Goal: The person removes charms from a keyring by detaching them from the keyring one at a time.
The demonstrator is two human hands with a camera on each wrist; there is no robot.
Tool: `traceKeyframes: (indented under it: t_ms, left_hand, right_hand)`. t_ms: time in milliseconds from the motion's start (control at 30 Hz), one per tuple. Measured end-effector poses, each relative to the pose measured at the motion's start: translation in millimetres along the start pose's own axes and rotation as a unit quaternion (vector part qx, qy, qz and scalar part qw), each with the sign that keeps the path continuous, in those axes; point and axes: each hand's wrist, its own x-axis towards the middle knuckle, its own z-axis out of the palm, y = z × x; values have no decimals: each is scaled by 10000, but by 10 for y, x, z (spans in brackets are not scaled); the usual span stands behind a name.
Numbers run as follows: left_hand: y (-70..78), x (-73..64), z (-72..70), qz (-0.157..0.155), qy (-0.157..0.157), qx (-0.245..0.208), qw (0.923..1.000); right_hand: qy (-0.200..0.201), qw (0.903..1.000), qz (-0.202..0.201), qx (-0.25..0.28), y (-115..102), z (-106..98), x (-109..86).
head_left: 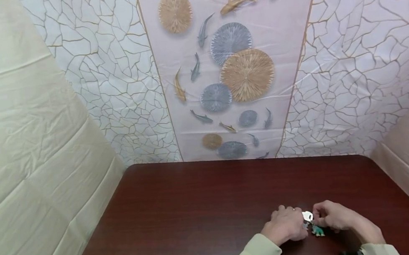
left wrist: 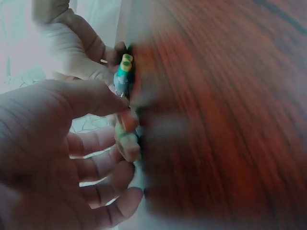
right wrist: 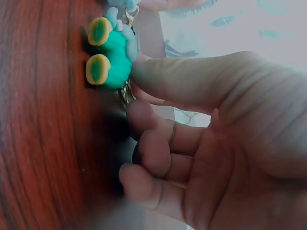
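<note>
A keychain lies between both hands, low on the right of the tabletop in the head view. Its green figurine (right wrist: 115,60) has two yellow-rimmed feet, with gold-coloured metal clasps (right wrist: 130,17) beside it. A shiny silver-white piece (head_left: 307,216), perhaps a key, shows between the hands. My right hand (head_left: 336,214) pinches the keychain by the green figurine, thumb against its side and the other fingers curled. Over the keychain's other end is my left hand (head_left: 285,223), thumb and index pinching a blurred pale green and tan part (left wrist: 128,139), whose shape I cannot tell.
The dark red-brown wooden table (head_left: 199,212) extends left and behind the hands. A patterned cloth backdrop (head_left: 208,59) hangs along its far edge. Cream cloth walls (head_left: 34,163) stand at both sides.
</note>
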Motion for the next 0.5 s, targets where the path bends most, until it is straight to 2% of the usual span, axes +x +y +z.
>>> traceKeyframes:
  t_ms: [233, 500]
  left_hand:
    - [-13, -6, 56, 253, -94, -172, 9995]
    - [9, -14, 38, 90, -406, 4, 9991]
  right_hand:
    - [-161, 9998, 26, -107, 3, -24, -9]
    - [-418, 9969, -444, -490, -40, 2, -14]
